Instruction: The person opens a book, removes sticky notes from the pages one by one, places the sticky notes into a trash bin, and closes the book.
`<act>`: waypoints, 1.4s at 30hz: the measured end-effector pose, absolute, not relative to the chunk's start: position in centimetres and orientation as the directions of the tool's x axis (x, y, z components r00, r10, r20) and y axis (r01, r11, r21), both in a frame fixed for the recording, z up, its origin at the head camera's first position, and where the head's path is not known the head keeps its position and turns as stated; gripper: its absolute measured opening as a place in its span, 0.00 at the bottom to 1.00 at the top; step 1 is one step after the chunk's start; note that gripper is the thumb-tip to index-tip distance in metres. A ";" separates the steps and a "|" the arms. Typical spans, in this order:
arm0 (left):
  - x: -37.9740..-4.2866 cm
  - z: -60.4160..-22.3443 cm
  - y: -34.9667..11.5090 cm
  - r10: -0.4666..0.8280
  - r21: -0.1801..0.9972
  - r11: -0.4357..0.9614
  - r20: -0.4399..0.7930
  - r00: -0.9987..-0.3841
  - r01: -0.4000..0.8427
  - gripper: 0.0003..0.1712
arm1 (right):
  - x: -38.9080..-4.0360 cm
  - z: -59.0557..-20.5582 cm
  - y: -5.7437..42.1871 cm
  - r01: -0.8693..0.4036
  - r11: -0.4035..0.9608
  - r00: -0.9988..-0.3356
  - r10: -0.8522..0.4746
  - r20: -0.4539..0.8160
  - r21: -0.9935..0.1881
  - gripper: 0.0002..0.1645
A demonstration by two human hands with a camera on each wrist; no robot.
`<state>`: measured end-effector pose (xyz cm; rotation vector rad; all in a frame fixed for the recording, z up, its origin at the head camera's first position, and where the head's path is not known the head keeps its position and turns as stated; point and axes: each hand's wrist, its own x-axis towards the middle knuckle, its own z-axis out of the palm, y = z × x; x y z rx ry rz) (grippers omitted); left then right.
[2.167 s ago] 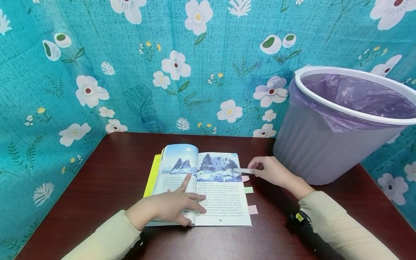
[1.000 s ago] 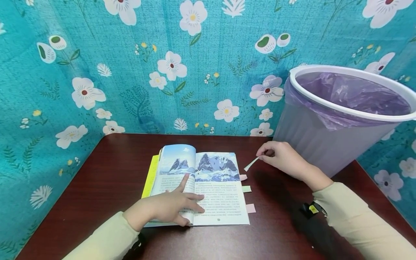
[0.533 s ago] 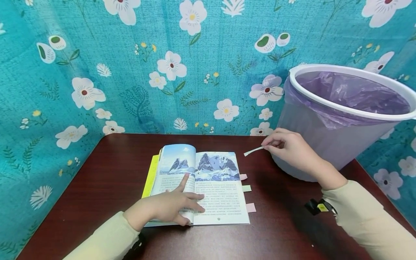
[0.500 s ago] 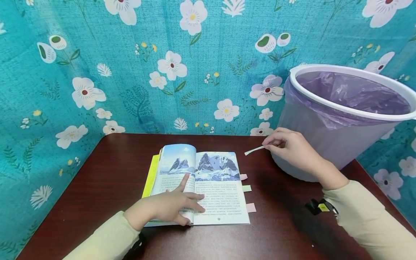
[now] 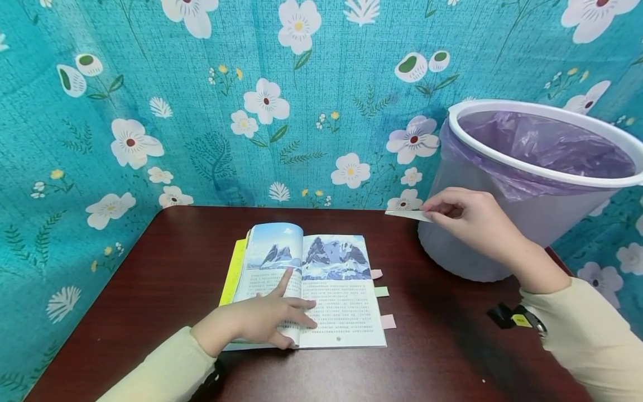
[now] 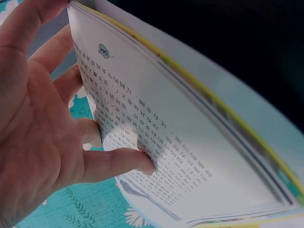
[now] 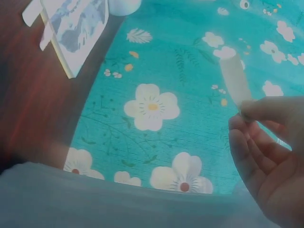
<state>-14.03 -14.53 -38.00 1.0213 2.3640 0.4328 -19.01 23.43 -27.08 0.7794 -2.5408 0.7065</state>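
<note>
An open book (image 5: pixel 346 307) with mountain pictures lies on the table. My left hand (image 5: pixel 261 318) rests across its left page and fold with fingers spread; in the left wrist view the thumb (image 6: pixel 118 164) touches the printed page. Two pink tabs, one upper (image 5: pixel 376 273) and one lower (image 5: pixel 388 321), and a green tab (image 5: pixel 382 291) stick out from the right edge. Beyond the book's upper right, my right hand (image 5: pixel 474 220) pinches a pale sticky tab (image 5: pixel 404 214) between thumb and fingertips, in the air before the bin. The right wrist view shows this sticky tab (image 7: pixel 235 78) pointing away from the fingertips.
A grey waste bin (image 5: pixel 464 248) with a white rim and purple liner (image 5: pixel 522 139) stands at the table's back right, close behind my right hand. A teal flowered cloth (image 5: pixel 311 111) hangs behind the dark red table (image 5: pixel 176 268). Something yellow (image 5: pixel 233 273) shows under the book's left side.
My right hand has carried the pale sticky tab off the right page, up and rightward toward the bin, turning it on the way. The left hand stays on the book.
</note>
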 end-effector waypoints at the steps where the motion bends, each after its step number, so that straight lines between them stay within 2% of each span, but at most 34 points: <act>1: -14.0 -38.0 -14.5 0.743 0.478 0.664 -0.337 -0.578 0.575 0.26 | -18.9 -26.9 23.4 -0.593 0.724 -0.778 -0.401 0.484 -0.353 0.13; 5: -14.0 -38.0 -14.5 0.743 0.477 0.664 -0.336 -0.578 0.576 0.26 | -18.4 -26.1 23.3 -0.565 0.737 -0.801 -0.383 0.460 -0.370 0.12; 12: -13.9 -38.0 -14.6 0.743 0.474 0.664 -0.332 -0.581 0.578 0.26 | -17.1 -24.0 23.2 -0.546 0.759 -0.801 -0.349 0.487 -0.355 0.11; 21: -13.8 -38.0 -14.7 0.749 0.480 0.656 -0.317 -0.581 0.583 0.26 | -15.7 -21.2 23.9 -0.466 0.781 -0.821 -0.207 0.532 -0.416 0.10; 31: -13.8 -37.9 -14.7 0.746 0.472 0.660 -0.319 -0.585 0.584 0.26 | -15.2 -19.1 25.7 -0.445 0.782 -0.785 -0.106 0.611 -0.436 0.09; 42: -13.8 -37.9 -14.6 0.745 0.471 0.661 -0.322 -0.584 0.584 0.26 | -15.8 -18.5 28.7 -0.471 0.668 -0.759 0.027 0.651 -0.577 0.06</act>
